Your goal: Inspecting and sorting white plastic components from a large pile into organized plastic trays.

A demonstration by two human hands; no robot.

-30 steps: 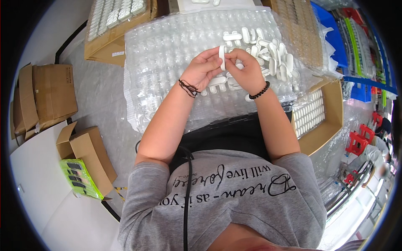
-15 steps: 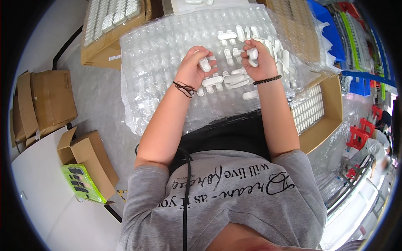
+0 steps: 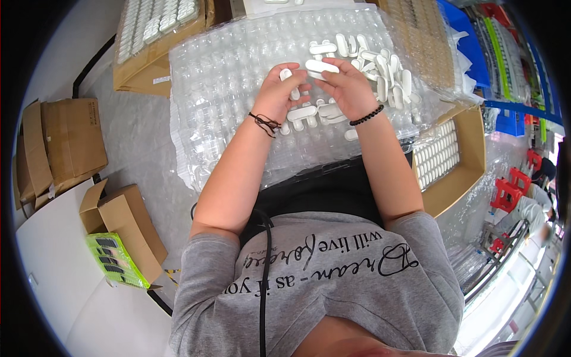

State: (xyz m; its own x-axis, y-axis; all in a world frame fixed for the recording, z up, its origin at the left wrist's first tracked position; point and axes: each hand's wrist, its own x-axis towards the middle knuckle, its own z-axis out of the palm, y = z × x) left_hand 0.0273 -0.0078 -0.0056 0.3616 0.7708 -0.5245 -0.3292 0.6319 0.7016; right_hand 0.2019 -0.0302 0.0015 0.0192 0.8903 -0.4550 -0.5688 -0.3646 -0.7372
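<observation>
Both my hands are over a stack of clear plastic trays with rows of moulded pockets (image 3: 220, 95). My left hand (image 3: 278, 95) is closed round a small white rounded plastic piece (image 3: 294, 90). In my right hand (image 3: 350, 92) a longer white oval piece (image 3: 322, 66) is pinched between thumb and fingers, its near end close to my left fingertips. Below the hands, a white oval piece (image 3: 303, 113) rests across smaller ones. More loose white pieces (image 3: 389, 74) lie piled to the right on the tray.
At the far left stands a carton topped with filled trays (image 3: 157, 27). On the right, an open carton (image 3: 461, 184) holds rows of white pieces. Other cardboard boxes (image 3: 74, 140) are at the left. Red stools (image 3: 505, 195) and a person are farther off at the right.
My right hand has moved left toward my left hand, and the long white piece in it has turned broadside into view. The left hand stays nearly in place, still gripping its piece.
</observation>
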